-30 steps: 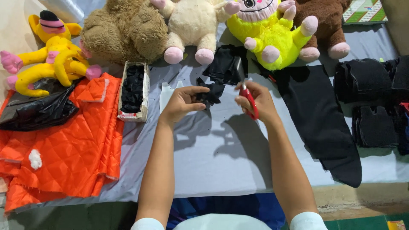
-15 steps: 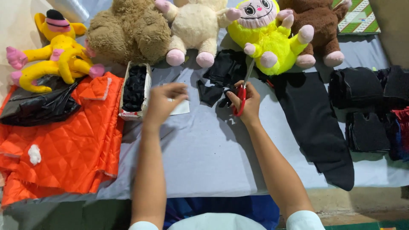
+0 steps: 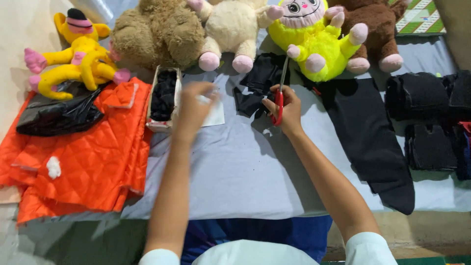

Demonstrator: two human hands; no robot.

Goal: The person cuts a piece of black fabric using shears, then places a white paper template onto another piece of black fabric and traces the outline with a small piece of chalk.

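Observation:
My right hand point(image 3: 288, 109) grips red-handled scissors point(image 3: 279, 104), their blades pointing away from me over a small pile of black fabric scraps point(image 3: 256, 84) on the grey tabletop point(image 3: 235, 167). My left hand point(image 3: 194, 107) is blurred in motion, hovering with curled fingers between a narrow cardboard box of black pieces point(image 3: 164, 96) and a white sheet of paper point(image 3: 216, 117). Whether it holds anything is unclear.
Several plush toys line the far edge: yellow point(image 3: 78, 61), brown point(image 3: 157, 34), cream point(image 3: 230, 29), lime point(image 3: 314, 37), dark brown point(image 3: 380, 34). Orange quilted fabric point(image 3: 83, 157) and a black plastic bag point(image 3: 56, 115) lie left. A long black cloth point(image 3: 368, 140) and stacked black pieces point(image 3: 424, 98) lie right.
My left hand let go of the black fabric by the scissors and swung left toward the box. My right hand turned the scissors so the blades point away.

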